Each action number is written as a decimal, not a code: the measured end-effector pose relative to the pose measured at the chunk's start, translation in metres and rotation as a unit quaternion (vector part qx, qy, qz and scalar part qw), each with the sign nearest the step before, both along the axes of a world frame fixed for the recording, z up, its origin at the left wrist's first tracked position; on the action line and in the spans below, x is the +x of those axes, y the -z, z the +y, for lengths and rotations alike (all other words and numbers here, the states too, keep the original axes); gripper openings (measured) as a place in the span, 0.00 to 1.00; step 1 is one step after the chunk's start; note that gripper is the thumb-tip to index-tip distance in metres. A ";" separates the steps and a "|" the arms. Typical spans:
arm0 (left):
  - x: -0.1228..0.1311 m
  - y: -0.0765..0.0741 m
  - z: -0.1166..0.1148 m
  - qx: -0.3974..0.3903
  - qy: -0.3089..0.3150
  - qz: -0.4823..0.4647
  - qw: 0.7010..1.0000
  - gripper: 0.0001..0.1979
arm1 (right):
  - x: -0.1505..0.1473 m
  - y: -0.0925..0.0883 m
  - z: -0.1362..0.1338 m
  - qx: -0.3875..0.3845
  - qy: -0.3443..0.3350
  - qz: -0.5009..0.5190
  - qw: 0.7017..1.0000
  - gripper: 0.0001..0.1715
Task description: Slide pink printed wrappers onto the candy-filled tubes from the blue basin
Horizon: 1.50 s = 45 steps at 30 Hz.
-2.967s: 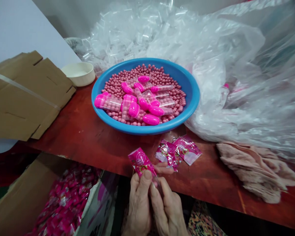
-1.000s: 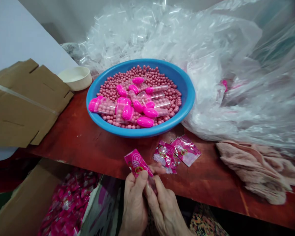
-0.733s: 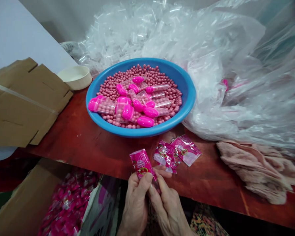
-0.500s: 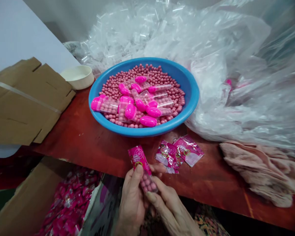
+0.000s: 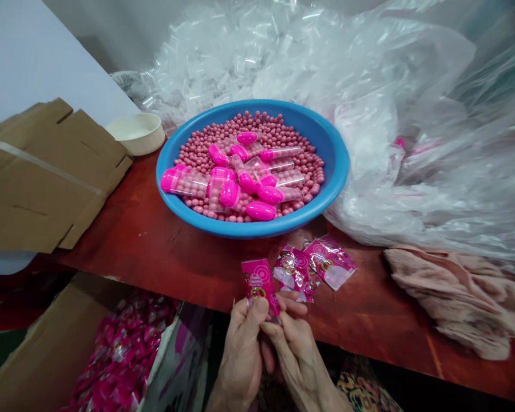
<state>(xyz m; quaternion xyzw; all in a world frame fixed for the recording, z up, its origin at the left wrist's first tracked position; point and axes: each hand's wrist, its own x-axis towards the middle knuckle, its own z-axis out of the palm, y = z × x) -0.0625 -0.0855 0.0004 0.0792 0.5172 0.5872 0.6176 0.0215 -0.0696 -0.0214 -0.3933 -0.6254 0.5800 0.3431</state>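
Note:
Over the table's front edge, my two hands hold one pink printed packet [image 5: 260,280] with clear parts, tilted with its top away from me. My left hand [image 5: 240,355] is closed on its left side, thumb lying on the printed front. At the packet's lower end my right hand [image 5: 298,352] pinches with thumb and forefinger, its other fingers partly hidden behind. Whether a candy tube is inside, I cannot see. Just beyond lie a few similar flat packets [image 5: 329,263]. A blue basin [image 5: 249,230] of pink candy balls [image 5: 197,143] carries several clear tubes with bright pink caps [image 5: 261,210].
Clear plastic bags [image 5: 412,189] and a heap of clear tubes [image 5: 223,63] fill the back. A pink cloth [image 5: 459,297] lies right. Flattened cardboard [image 5: 47,177] and a white bowl [image 5: 139,136] stand left. Below, a carton [image 5: 38,355] holds many pink packets [image 5: 115,355].
Candy balls in a clear tube showed below the packet's print before; now they are out of sight. Both hands and the packet have shifted slightly right.

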 end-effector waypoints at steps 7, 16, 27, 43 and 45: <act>-0.004 0.004 -0.001 0.027 0.065 0.001 0.997 0.19 | -0.004 0.000 0.003 -0.001 0.044 -0.001 0.999 0.29; -0.002 0.004 -0.002 0.026 0.062 0.000 0.998 0.21 | -0.003 0.005 -0.004 -0.046 0.041 -0.003 0.998 0.27; -0.003 0.007 -0.009 0.016 0.031 -0.031 0.999 0.20 | -0.006 -0.004 -0.001 -0.053 0.012 -0.009 0.998 0.28; -0.129 0.027 -0.094 -0.067 -0.286 0.126 0.948 0.26 | 0.141 -0.012 0.048 0.369 0.405 -0.421 0.722 0.33; -0.102 0.024 -0.083 -0.039 -0.235 0.079 0.968 0.25 | 0.158 0.000 0.056 0.373 0.364 -0.439 0.732 0.33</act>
